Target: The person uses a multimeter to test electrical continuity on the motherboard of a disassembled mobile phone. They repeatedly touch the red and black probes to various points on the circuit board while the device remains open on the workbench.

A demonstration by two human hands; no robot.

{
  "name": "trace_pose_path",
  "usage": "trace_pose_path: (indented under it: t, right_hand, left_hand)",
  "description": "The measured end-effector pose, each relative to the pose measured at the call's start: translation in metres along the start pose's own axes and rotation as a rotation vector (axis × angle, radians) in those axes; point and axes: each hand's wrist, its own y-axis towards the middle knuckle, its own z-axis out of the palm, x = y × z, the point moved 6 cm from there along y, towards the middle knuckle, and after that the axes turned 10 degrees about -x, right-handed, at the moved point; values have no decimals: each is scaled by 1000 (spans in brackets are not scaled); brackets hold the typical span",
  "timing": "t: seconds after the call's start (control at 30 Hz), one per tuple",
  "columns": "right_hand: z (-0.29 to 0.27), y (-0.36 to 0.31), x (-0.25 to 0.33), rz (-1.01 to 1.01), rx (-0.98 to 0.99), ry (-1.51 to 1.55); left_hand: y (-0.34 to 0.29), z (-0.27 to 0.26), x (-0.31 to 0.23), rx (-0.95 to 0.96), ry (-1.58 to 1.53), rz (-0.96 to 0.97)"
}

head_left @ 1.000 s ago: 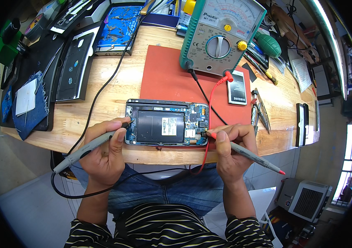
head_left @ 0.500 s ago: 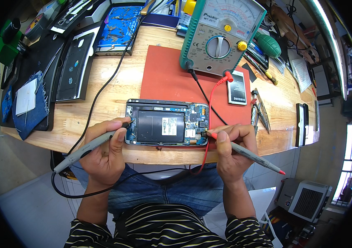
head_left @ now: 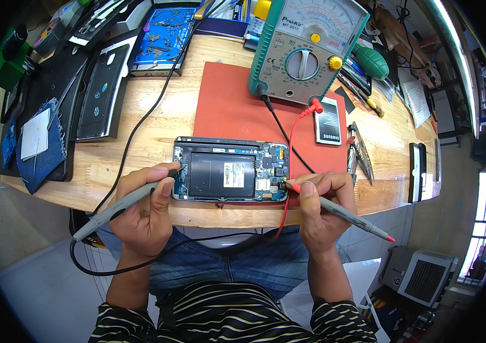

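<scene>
An opened smartphone (head_left: 220, 171) lies flat across the red mat and the bare wood at the table's near edge, its circuit board and black middle exposed. My left hand (head_left: 143, 211) is closed round a grey test probe (head_left: 118, 207) on a black lead, its tip at the phone's left end. My right hand (head_left: 326, 208) pinches a second grey probe (head_left: 352, 218) with red ends on a red lead, the tip at the phone's right end. Exact contact points are too small to tell. Behind the phone stands an analog multimeter (head_left: 306, 57) with both leads plugged in.
A phone battery (head_left: 328, 123) lies on the red mat (head_left: 226, 103), right of the multimeter. Tweezers (head_left: 362, 154) rest nearby. On the left are a black box (head_left: 103, 94), a blue cloth (head_left: 54, 146) and a blue tray of small parts (head_left: 166, 37). A green blower bulb (head_left: 371, 63) sits back right.
</scene>
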Motion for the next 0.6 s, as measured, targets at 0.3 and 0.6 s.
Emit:
trace_pose_path:
  t: [0.3, 0.6]
  right_hand:
    - [0, 0, 0, 9, 0, -1]
    - [0, 0, 0, -18, 9, 3]
  left_hand:
    - [1, 0, -1, 14, 0, 30]
    - [0, 0, 1, -30, -28, 17]
